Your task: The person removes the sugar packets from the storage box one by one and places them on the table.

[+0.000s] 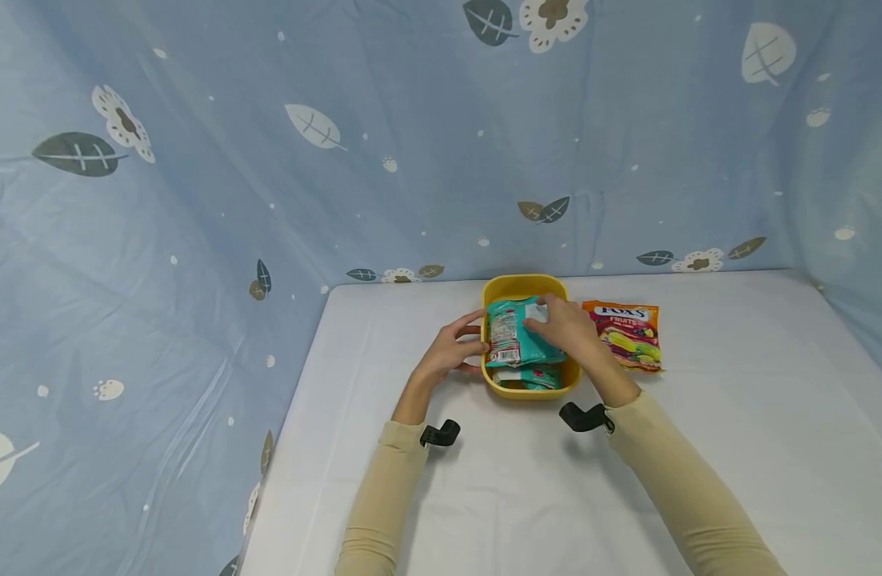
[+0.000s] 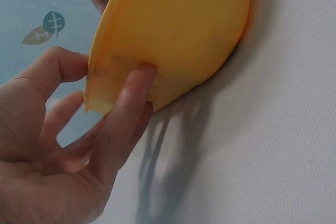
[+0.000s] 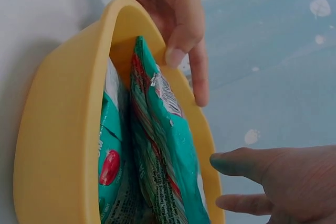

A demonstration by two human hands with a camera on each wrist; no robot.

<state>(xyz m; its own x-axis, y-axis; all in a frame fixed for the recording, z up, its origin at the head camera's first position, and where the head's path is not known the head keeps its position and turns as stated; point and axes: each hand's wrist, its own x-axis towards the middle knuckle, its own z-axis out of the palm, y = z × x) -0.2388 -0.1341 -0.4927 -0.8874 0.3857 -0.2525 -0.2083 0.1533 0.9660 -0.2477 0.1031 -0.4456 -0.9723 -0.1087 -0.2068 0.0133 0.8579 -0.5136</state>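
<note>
A yellow plastic basin (image 1: pixel 523 286) stands near the back of the white table. Two teal candy bags lie in it: an upper bag (image 1: pixel 507 334), its printed back and barcode showing, over a lower bag (image 1: pixel 545 376). At the basin's left side, my left hand (image 1: pixel 447 352) holds the rim, thumb at the edge and other fingers against the outer wall (image 2: pixel 178 30). My right hand (image 1: pixel 571 328) is over the basin's right side, its thumb and fingers extended at the upper bag. The right wrist view shows those fingers (image 3: pixel 239 163) spread, near the bag's edge.
An orange and red Fox's Fruits candy bag (image 1: pixel 624 336) lies on the table right of the basin, close to the right hand. The white table (image 1: pixel 484 496) meets a blue leaf-patterned cloth (image 1: pixel 426 184) behind and at the sides. Both wrists carry black camera mounts (image 1: pixel 441 434).
</note>
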